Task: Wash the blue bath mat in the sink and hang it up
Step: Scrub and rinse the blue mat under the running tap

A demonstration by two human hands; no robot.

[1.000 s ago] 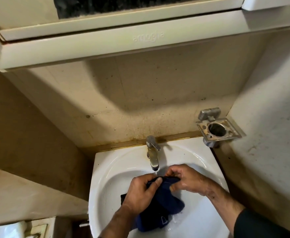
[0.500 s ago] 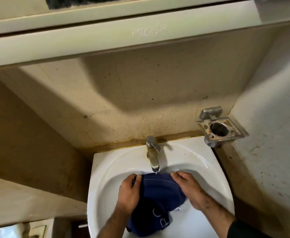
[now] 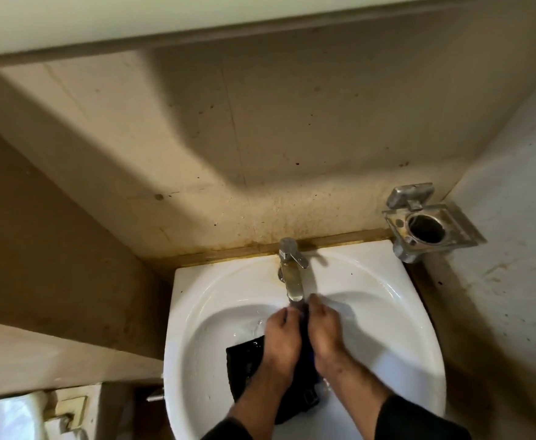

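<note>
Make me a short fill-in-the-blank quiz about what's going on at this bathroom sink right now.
1. Both hands, the left hand and the right hand, grip the dark blue ____ .
2. The mat is held inside the white ____ .
3. The hands meet just below the spout of the metal ____ .
4. The empty metal holder is fixed to the wall on the ____ side of the sink.

Missing words: mat; sink; tap; right

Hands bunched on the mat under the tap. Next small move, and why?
Probably rub the pinched fold between both hands under the faucet. The left hand and right hand grip the blue bath mat close together just below the spout, while most of the wet cloth hangs low in the sink, so only that fold is in place for rinsing.
</note>
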